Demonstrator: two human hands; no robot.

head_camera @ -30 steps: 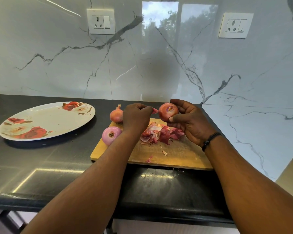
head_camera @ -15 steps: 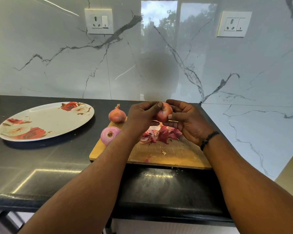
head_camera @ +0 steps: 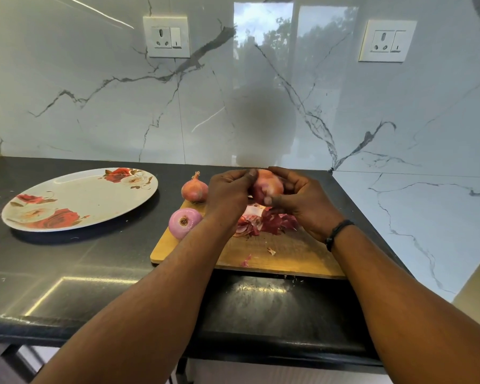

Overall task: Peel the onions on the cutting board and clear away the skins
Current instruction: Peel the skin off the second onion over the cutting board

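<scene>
Both hands meet above the far half of the pale wooden cutting board [head_camera: 294, 256], which lies on the black stone counter [head_camera: 94, 273]. A reddish-brown, partly skinned onion [head_camera: 266, 185] sits between them, lifted clear of the board. Right hand [head_camera: 302, 200] cups it from the right, fingers curled round it, thumb blurred at its lower front. Left hand [head_camera: 227, 195] grips it from the left, thumb pressed on its top.

Directly beneath the hands: heap of dark red loose skins [head_camera: 266, 224] on the board. Peeled pale purple onion [head_camera: 184, 222] rests at the board's left edge, just beside the left wrist. Unpeeled brown onion [head_camera: 194, 189] stands at the far left corner. White oval plate with red roses [head_camera: 78, 200] lies well left, apart from the board.
</scene>
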